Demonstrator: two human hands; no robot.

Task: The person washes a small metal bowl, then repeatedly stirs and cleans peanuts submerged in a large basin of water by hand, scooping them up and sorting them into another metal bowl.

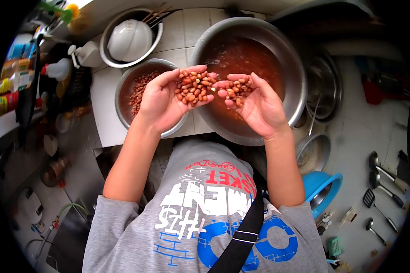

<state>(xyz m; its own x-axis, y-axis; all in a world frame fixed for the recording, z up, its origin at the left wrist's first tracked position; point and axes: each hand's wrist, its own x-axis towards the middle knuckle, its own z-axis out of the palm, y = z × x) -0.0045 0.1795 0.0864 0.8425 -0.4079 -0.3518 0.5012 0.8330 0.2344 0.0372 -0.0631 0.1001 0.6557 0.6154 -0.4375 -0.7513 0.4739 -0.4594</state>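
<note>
Metal bowl [123,98] part-hidden behind L hand [160,103] w/ nuts [192,87].

With my left hand [161,98] and right hand [261,107] bare, I wear a heather-grey short-sleeved T-shirt [136,236] printed with white and red lettering [209,198], large blue rounded characters [209,248] and blue brick outlines [171,249], crossed by a black strap [250,220] with two pale bands [246,237].

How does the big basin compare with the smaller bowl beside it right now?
The basin is clearly wider than the bowl. The basin holds reddish-brown liquid; the bowl shows peanuts, with no pool of liquid I can make out. The basin stands to the right, the bowl to the left. Both are round, open-topped and metallic-looking.
</note>
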